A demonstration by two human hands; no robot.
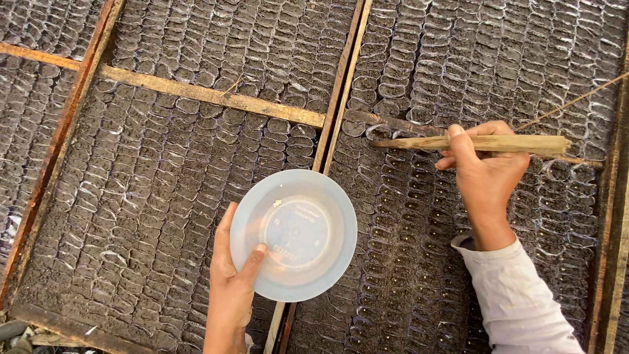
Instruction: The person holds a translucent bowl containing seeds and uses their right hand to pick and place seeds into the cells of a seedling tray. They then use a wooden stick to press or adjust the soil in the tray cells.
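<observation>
I log rows of soil-filled seedling bags (164, 190) spread beneath both hands, divided by wooden frame slats (341, 85). Left hand (230, 288) is clamped on the rim of a translucent plastic bowl (293, 235), thumb inside, holding it level above the bags. Right hand (481, 172), out to the right of the bowl, is closed round a wooden stick (472, 143) lying crosswise, tip pointing leftward. A small pale speck (278, 203) sits in the bowl, possibly seeds.
</observation>
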